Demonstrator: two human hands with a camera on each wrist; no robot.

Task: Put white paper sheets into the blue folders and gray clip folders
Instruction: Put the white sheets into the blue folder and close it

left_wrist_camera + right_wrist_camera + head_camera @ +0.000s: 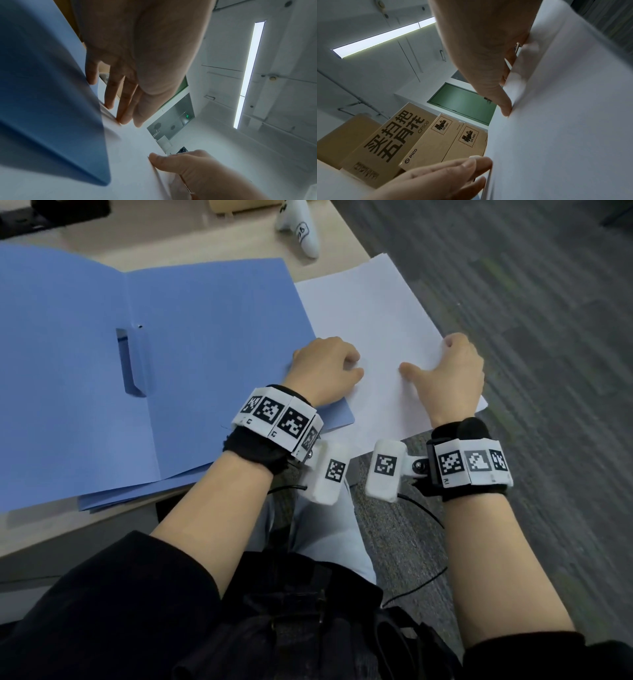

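An open blue folder (205,337) lies flat on the table, with a cut tab (133,361) near its spine. To its right is a stack of white paper sheets (376,313), which overhangs the table's right edge. My left hand (325,368) pinches the sheets' left edge beside the folder, thumb on top. My right hand (448,371) grips the sheets' right edge, thumb on top and fingers underneath. In the left wrist view my left hand's fingertips (123,119) meet the paper (133,148) beside the folder (51,108). In the right wrist view my right hand (505,94) clasps the paper (565,121).
More blue folders (120,494) lie stacked under the open one at the table's front edge. A white controller (301,231) sits at the back of the table. Grey carpet floor (548,337) lies to the right. Cardboard boxes (419,135) stand behind the table.
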